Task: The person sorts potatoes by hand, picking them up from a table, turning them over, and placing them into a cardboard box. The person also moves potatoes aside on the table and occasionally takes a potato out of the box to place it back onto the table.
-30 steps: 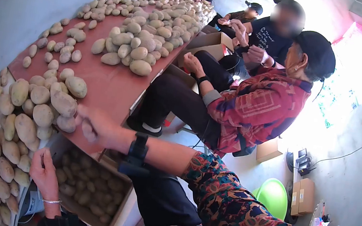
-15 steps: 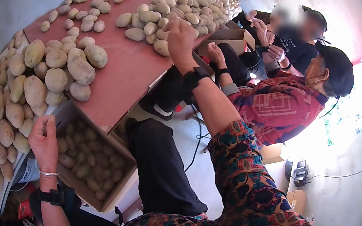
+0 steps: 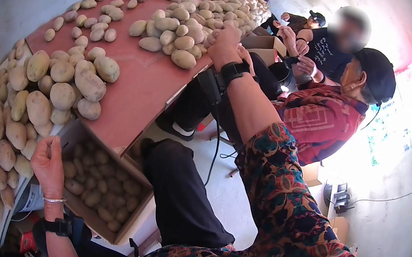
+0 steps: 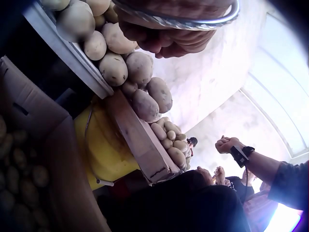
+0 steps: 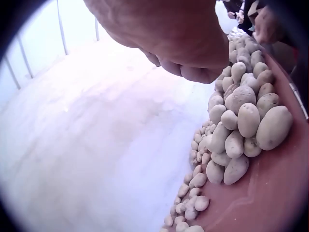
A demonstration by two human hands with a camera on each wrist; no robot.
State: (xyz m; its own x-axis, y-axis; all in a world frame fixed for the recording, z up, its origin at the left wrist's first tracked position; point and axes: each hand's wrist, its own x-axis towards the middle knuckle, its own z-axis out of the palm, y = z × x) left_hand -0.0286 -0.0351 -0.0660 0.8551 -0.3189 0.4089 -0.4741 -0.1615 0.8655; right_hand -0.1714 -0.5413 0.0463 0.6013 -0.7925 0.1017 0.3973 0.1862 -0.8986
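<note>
My left hand (image 3: 50, 161), with a silvery bracelet at its wrist, is held beside the near potato pile (image 3: 37, 108), its fingers bent in and thumb against them. No object shows in that hand. In the left wrist view the left hand's fingers (image 4: 166, 43) overlap the potatoes (image 4: 140, 67). My right hand (image 3: 224, 47) reaches across to the farther potato pile (image 3: 179, 42), close over its right side. From the right wrist view, its curled fingers (image 5: 190, 72) hang above the pale potatoes (image 5: 248, 121); I cannot tell whether they hold one.
A cardboard box (image 3: 140, 210) filled with potatoes stands below the near pile. The reddish tabletop (image 3: 130, 94) runs between the piles. A person in a red patterned shirt (image 3: 321, 123) sits at the right; others sit farther back. A yellow bucket (image 4: 104, 150) stands under the table edge.
My right hand has gone from beside the near pile, up and away, to the farther pile, shifting slightly rightward lately. The left hand stays by the near potatoes. The head view has shifted a little.
</note>
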